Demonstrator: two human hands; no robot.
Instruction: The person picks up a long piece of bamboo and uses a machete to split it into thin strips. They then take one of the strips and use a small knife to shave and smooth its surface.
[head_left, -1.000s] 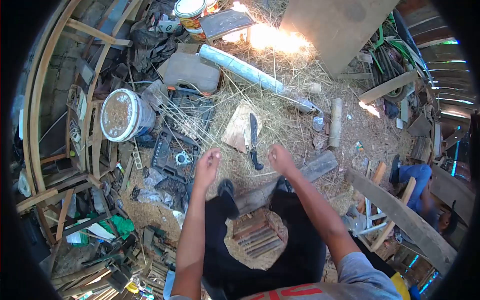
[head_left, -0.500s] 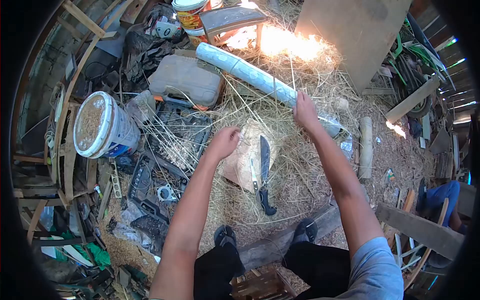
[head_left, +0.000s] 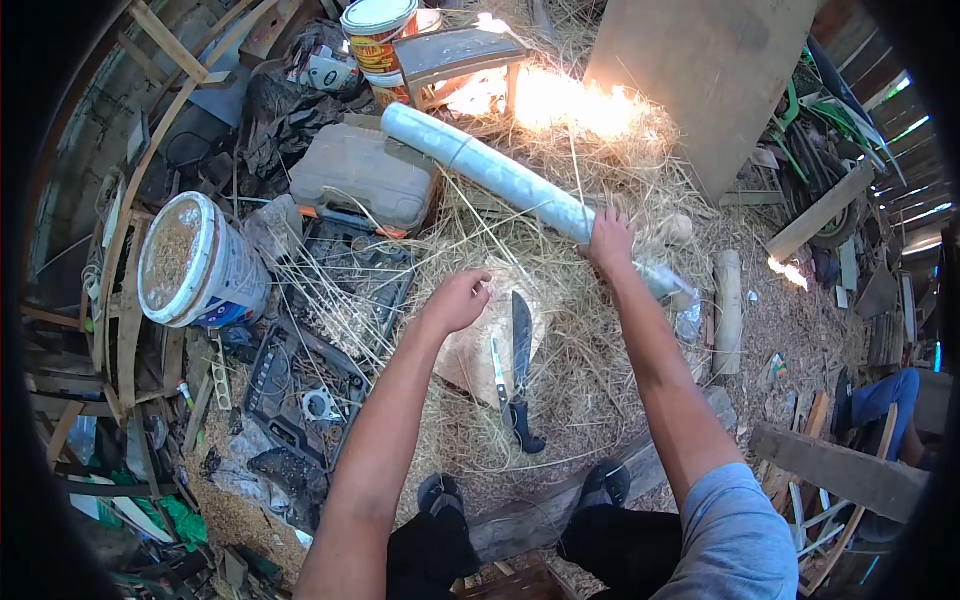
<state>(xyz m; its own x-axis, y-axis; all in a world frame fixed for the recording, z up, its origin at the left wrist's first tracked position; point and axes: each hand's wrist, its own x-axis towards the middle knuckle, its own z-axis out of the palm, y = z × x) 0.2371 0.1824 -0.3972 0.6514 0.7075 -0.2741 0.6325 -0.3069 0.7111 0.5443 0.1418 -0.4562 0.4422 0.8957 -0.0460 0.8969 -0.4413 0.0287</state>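
My right hand [head_left: 612, 243] lies over the lower right part of a long pale blue-white tube [head_left: 485, 168], its fingers reaching across it. The tube slants up to the left above the straw, with one dark ring near its far end. Over the left edge of a wooden chopping block [head_left: 467, 362] hovers my left hand [head_left: 460, 300], fingers loosely curled and apart, nothing visible in them. On the block lie a machete [head_left: 521, 345] with a black handle and, left of it, a slim knife [head_left: 498, 372]. Crumpled clear plastic [head_left: 688, 312] sits right of my right hand.
To the left stand a white bucket [head_left: 205, 262] of shavings and a grey tool case [head_left: 365, 175]. A small bench [head_left: 460, 52] and a board [head_left: 690, 90] rise behind bright sunlit straw. A short log [head_left: 728, 310] lies right. A person's blue-clad leg [head_left: 885, 405] shows at far right.
The fingers of my right hand have spread forward over the tube, whose surface marks have shifted as if it turned. My left hand has edged right over the block. The view has shifted slightly.
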